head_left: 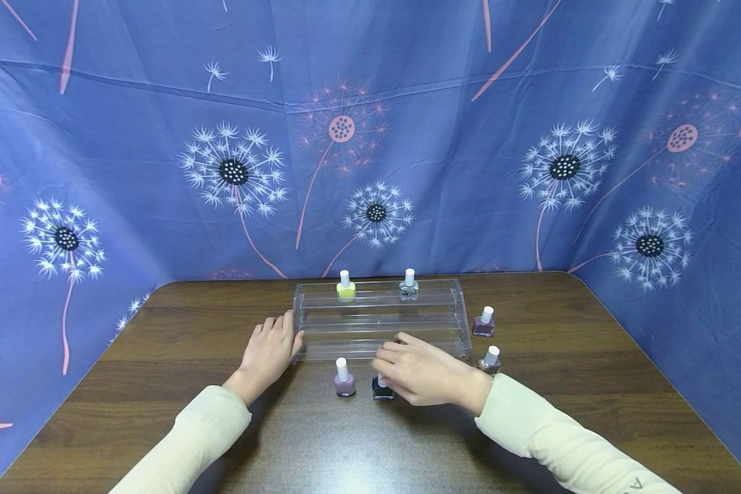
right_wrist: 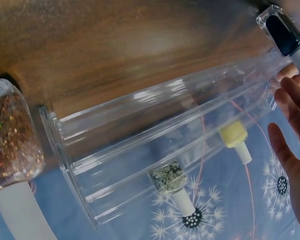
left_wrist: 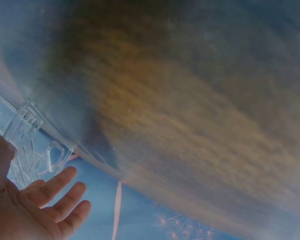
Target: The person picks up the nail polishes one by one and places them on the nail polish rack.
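Note:
A clear stepped display rack (head_left: pixel 377 319) stands on the table, with a yellow nail polish bottle (head_left: pixel 346 291) and a glittery clear one (head_left: pixel 409 291) on its top tier. My left hand (head_left: pixel 268 351) rests at the rack's left end, its fingers (left_wrist: pixel 65 202) fairly straight beside the clear side panel. In front of the rack, my right hand (head_left: pixel 429 370) pinches the white cap of a black nail polish bottle (head_left: pixel 383 391), which stands on the table; the thumb's grip is hidden in the right wrist view. A mauve nail polish bottle (head_left: pixel 344 384) stands to its left.
Right of the rack stand a dark purple nail polish bottle (head_left: pixel 484 326) and a copper glitter one (right_wrist: pixel 12 140), the latter close to my right sleeve (head_left: pixel 525 415). A blue dandelion-print cloth (head_left: pixel 444 226) hangs behind the wooden table (head_left: pixel 197 309).

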Available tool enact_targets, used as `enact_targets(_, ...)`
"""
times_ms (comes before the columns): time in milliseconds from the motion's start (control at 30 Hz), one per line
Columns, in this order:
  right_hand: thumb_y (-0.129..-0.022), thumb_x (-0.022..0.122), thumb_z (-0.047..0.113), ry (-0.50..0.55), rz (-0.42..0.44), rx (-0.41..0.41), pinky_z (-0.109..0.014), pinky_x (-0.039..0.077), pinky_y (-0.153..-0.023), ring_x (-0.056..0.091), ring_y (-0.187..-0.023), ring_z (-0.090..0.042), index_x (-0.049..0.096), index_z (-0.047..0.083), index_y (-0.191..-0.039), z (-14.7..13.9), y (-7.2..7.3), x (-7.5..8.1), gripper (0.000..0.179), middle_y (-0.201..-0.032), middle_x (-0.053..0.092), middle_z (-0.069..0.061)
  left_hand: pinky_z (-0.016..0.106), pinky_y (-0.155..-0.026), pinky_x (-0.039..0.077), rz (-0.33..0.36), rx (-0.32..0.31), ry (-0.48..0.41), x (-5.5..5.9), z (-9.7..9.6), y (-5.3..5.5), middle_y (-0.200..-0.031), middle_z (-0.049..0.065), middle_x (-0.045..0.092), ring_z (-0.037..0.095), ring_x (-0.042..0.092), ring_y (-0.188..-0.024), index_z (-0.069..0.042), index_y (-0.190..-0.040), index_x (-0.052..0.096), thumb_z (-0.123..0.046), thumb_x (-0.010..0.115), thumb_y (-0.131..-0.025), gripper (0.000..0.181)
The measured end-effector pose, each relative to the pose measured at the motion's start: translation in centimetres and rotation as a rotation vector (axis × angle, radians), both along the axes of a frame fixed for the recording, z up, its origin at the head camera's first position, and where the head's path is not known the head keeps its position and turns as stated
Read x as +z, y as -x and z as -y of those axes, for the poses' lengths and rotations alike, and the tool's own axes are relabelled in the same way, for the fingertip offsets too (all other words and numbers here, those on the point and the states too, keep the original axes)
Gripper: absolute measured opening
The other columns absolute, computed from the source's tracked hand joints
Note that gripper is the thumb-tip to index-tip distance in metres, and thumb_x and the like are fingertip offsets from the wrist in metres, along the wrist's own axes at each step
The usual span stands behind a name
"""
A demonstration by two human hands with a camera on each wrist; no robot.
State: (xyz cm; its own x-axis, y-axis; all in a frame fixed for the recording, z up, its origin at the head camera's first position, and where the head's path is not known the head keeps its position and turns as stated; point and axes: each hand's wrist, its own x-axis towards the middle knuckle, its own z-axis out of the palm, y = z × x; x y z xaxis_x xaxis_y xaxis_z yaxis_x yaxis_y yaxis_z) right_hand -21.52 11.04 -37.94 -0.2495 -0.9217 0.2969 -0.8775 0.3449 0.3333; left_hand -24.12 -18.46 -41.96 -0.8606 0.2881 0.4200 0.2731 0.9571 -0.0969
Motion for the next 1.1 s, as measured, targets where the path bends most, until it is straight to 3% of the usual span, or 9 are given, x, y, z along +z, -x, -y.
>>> enact_targets(367, -0.088, 0.055, 0.022, -0.004, -0.034, 0.019, -0.026, 0.043, -0.076, 0.055, -0.087, -0.009, 0.056, 0.016, -0.1, 0.09, 0.09, -0.71, 0.014, -0.091, 0.062, 0.007, 0.045, -0.074, 0.048, -0.01, 0.0, -0.012, -0.04, 0.09, 0.04, -0.091, 0.017, 0.062, 0.035, 0.059, -0.09, 0.006, -0.115, 0.045, -0.029, 0.049, -0.092, 0.042)
enact_targets(767, -0.087, 0.054, 0.019, -0.035, -0.052, 0.007, -0.027, 0.045, -0.08, 0.055, -0.085, -0.008, 0.057, 0.017, -0.098, 0.19, -0.13, -0.72, 0.012, -0.088, 0.061, 0.008, 0.045, -0.07, 0.048, -0.032, 0.005, -0.022, -0.47, 0.06, 0.34, -0.086, 0.017, 0.062, 0.035, 0.059, -0.086, 0.005, -0.114, 0.045, -0.029, 0.051, -0.09, 0.042)
enact_targets(1100, -0.087, 0.053, 0.016, -0.035, -0.058, 0.006, -0.027, 0.045, -0.081, 0.055, -0.084, -0.008, 0.056, 0.017, -0.096, 0.26, -0.09, -0.79, 0.009, -0.087, 0.06, 0.009, 0.045, -0.074, 0.049, -0.007, 0.009, -0.011, -0.36, 0.05, 0.28, -0.091, 0.017, 0.063, 0.035, 0.059, -0.089, 0.006, -0.117, 0.045, -0.03, 0.049, -0.092, 0.044)
